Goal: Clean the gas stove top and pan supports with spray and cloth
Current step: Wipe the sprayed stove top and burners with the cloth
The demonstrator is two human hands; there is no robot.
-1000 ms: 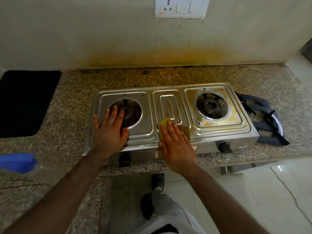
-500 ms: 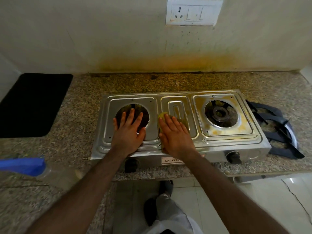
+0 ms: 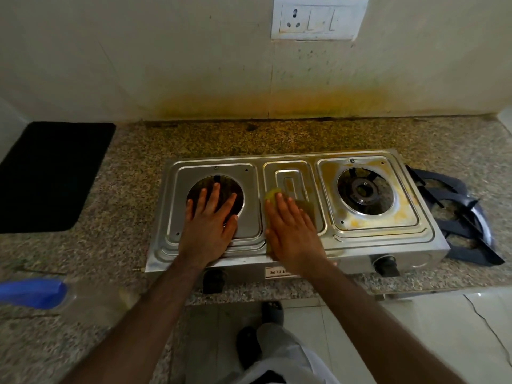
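Observation:
A two-burner steel gas stove point(image 3: 368, 239) sits on the granite counter, its pan supports off. My left hand point(image 3: 207, 225) lies flat with spread fingers over the left burner opening. Flat on the stove's middle panel, my right hand point(image 3: 291, 231) presses a yellow-green cloth point(image 3: 306, 206), most of which is hidden under the palm. Yellow stains ring the right burner point(image 3: 363, 191). The dark pan supports point(image 3: 457, 217) lie stacked on the counter just right of the stove. A spray bottle with a blue top point(image 3: 33, 292) lies blurred at the left edge.
A black mat point(image 3: 47, 176) lies on the counter point(image 3: 249, 139) at the left. The wall behind is stained yellow under a switch plate point(image 3: 318, 19). The counter's front edge runs just below the stove knobs point(image 3: 386, 266), with tiled floor and my feet beneath.
Both hands have slid away from me across the stove: the left from the front rim onto the burner opening, the right with the cloth further up the middle panel. The camera has moved closer.

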